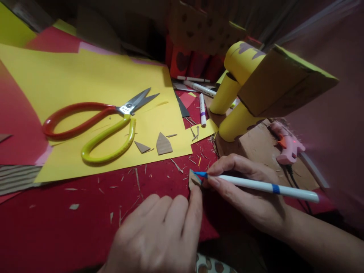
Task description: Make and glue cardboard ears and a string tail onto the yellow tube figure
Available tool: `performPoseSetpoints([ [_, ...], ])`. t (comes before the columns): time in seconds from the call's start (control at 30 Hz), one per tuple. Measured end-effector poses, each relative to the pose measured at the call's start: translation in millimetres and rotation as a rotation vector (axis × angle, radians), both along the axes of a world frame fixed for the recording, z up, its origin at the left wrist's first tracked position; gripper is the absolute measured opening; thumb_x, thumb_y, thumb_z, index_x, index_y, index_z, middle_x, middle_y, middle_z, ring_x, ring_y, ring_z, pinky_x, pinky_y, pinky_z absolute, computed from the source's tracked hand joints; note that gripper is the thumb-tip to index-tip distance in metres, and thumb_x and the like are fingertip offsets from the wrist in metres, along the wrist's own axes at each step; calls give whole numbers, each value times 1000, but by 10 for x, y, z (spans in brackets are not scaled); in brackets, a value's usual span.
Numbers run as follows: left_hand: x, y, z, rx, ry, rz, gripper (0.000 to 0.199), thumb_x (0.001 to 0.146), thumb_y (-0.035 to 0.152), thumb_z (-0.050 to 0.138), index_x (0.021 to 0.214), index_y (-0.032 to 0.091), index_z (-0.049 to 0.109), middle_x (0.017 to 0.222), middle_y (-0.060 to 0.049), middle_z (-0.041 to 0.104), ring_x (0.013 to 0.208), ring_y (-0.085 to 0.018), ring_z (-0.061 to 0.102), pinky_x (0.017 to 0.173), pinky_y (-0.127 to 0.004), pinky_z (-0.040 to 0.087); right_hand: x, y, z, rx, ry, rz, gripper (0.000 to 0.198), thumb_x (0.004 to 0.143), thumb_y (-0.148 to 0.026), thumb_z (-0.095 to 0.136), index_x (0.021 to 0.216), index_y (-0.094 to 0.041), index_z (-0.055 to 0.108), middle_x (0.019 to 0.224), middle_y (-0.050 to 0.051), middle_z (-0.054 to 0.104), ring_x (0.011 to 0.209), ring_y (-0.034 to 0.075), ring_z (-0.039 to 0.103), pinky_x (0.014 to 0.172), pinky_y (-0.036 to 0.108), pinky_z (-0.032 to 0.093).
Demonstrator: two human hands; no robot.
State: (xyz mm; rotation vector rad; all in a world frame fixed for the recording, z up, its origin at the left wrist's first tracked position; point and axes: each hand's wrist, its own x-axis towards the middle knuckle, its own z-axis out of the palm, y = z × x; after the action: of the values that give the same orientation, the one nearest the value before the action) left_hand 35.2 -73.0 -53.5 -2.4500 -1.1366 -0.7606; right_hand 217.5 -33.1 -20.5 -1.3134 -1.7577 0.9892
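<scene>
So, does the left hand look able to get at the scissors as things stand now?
Probably yes: nothing tall stands between the left hand and the scissors on the yellow paper, though it is holding down the small cardboard piece.

My feed is dim: the yellow paper [93,81] reads brightest, while the spotted cardboard [196,28] behind sinks into soft gloom. I see small glossy highlights along the scissors [125,109], dark shadow below the right hand [250,189], and smeary stretching toward the edges
</scene>
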Motion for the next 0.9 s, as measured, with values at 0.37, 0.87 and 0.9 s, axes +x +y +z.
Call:
performPoseSetpoints([
  [0.37, 35, -107, -65, -30, 50, -43, 29, 88, 8, 43, 107, 1, 63, 63, -3, 59, 56, -18, 60, 50, -32, 40, 1, 79, -4, -138, -21, 31, 4, 84, -21, 64, 82, -18, 64, 73, 1, 69, 61, 10, 63, 51, 16, 48],
  [0.87, 79, -117, -69, -33, 13, 2, 26, 90, 9, 42, 101, 4, 64, 60, 0, 55, 51, -14, 54, 50, -32, 38, -41, 109, -80, -47, -49, 102, 8, 84, -13, 61, 80, -20, 60, 68, -4, 67, 57, 6, 60, 49, 12, 44],
  [0.9, 84, -116, -72, -35, 11, 7, 25, 90, 9, 42, 101, 4, 64, 60, 1, 55, 51, -15, 55, 50, -32, 38, -47, 110, -75, -26, -76, 97, 9, 84, -12, 61, 79, -20, 60, 66, -4, 66, 56, 6, 59, 49, 12, 44],
])
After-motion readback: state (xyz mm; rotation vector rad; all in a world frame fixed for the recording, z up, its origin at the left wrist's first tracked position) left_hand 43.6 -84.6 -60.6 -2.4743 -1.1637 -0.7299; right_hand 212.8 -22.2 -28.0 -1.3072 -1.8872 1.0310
